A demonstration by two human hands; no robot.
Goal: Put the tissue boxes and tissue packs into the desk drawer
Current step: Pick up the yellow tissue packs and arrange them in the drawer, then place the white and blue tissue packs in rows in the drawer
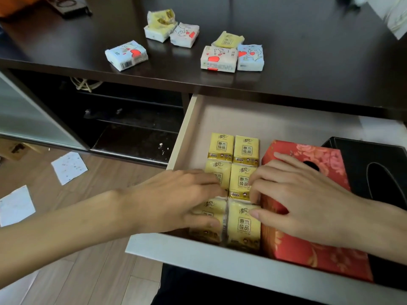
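**Both hands among yellow packs in the open drawer**

The dark surface (286, 51) spans the top of the view; below it the pale drawer (198, 254) stands pulled out, with a glass-fronted cabinet (33, 119) to its left and wood floor (99, 271) beneath, where white paper sheets (69, 167) lie scattered. In the drawer, a black tissue box (378, 168) sits at the far right; a red floral tissue box (308, 249) lies just beside it, touching the yellow packs (244, 150); these six packs form two columns of three against the red box, each printed 清风 and 原木纯品. The right hand (308, 199) rests over the red box, its fingers curled onto the right column, the grip seeming to pinch the edge of the middle pack; the left hand (176, 201) lies across the left column, fingers bent over the middle and near packs, pressing on them. Six more tissue packs (219, 59) wait on the surface, well apart from the drawer; one is yellow with the same 原木纯品 print, the others white or blue with red hearts; one (126, 55) shows a barcode.
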